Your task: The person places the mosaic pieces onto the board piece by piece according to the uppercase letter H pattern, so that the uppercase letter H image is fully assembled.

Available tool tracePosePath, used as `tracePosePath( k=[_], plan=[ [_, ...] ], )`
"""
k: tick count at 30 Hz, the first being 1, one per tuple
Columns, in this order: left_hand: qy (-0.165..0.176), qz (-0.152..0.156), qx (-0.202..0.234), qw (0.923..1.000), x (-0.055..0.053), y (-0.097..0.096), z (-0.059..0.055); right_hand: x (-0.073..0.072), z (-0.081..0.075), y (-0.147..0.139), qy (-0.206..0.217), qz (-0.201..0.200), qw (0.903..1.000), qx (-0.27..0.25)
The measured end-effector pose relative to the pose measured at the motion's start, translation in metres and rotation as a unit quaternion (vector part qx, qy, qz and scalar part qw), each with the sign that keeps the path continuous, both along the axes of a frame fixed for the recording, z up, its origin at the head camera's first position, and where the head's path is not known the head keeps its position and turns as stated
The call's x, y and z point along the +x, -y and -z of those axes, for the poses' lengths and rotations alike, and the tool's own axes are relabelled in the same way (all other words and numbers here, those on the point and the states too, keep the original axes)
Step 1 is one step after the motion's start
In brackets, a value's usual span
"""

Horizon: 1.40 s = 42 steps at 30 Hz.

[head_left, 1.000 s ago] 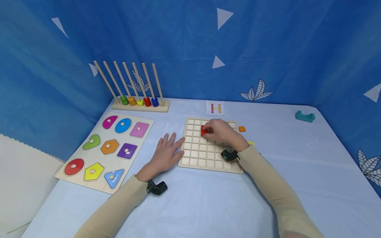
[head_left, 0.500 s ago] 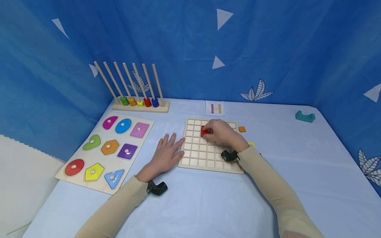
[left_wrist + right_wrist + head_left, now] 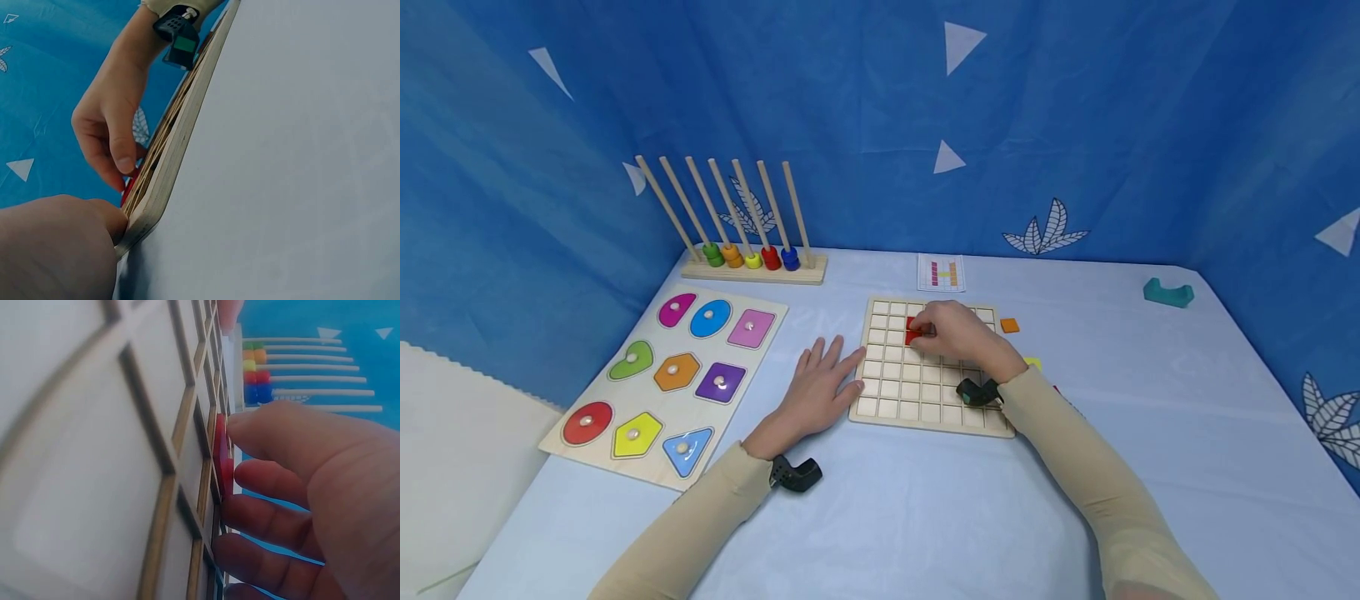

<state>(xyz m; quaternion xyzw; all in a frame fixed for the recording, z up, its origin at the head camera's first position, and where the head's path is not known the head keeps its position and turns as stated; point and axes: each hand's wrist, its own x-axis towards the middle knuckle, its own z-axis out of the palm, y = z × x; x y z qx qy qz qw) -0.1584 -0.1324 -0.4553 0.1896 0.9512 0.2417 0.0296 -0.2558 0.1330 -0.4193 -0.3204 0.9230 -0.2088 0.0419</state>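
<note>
A pale wooden grid board (image 3: 898, 387) lies mid-table. My right hand (image 3: 955, 329) is over its upper middle, with thumb and fingertips pinching a red square tile (image 3: 912, 337) at the grid. Just behind that tile a second red tile (image 3: 911, 322) sits in the grid, partly covered by the fingers. In the right wrist view, the thumb touches the red tile (image 3: 220, 450) low against the slats. My left hand (image 3: 820, 392) rests flat on the cloth with fingers spread, its thumb and forefinger at the board's left edge.
An orange tile (image 3: 1010, 325) and a partly hidden yellow tile (image 3: 1034, 363) lie right of the board. Behind it is a small pattern card (image 3: 942, 273). A shape puzzle (image 3: 700, 421) and peg stand (image 3: 752, 271) occupy the left; a teal block (image 3: 1168, 293) lies far right.
Both hands stay in place. The red patch under my right fingers, which looked like one piece before, now shows a dividing line between two tiles; the front tile appears slightly lower.
</note>
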Motion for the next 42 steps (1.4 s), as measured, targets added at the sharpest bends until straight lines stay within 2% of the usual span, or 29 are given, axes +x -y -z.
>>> tracePosePath(
  k=[6,10,14,21,27,33,42],
  plan=[
    [0.007,0.001,0.0,1.0,0.003,0.0,0.0,0.006,-0.012,-0.007,0.021,0.01,0.9997,-0.01],
    [0.009,0.001,-0.001,1.0,0.003,0.0,0.0,0.009,-0.022,-0.023,0.01,0.029,0.9995,-0.007],
    [0.007,0.002,-0.003,1.0,0.003,0.0,0.0,0.013,-0.028,-0.047,0.0,0.057,0.9982,0.017],
    [0.005,-0.003,0.003,1.0,0.005,-0.002,0.002,0.037,-0.034,-0.089,0.019,0.114,0.9915,0.059],
    [0.005,-0.003,0.001,1.0,0.006,-0.003,0.004,0.06,-0.031,-0.12,0.039,0.146,0.9854,0.078],
    [0.003,-0.005,0.001,1.0,0.004,-0.002,0.002,0.078,-0.025,-0.146,0.047,0.159,0.9835,0.072],
    [0.007,-0.002,0.0,1.0,0.001,0.0,0.0,0.096,-0.011,-0.17,0.043,0.145,0.9878,0.039]
  ],
)
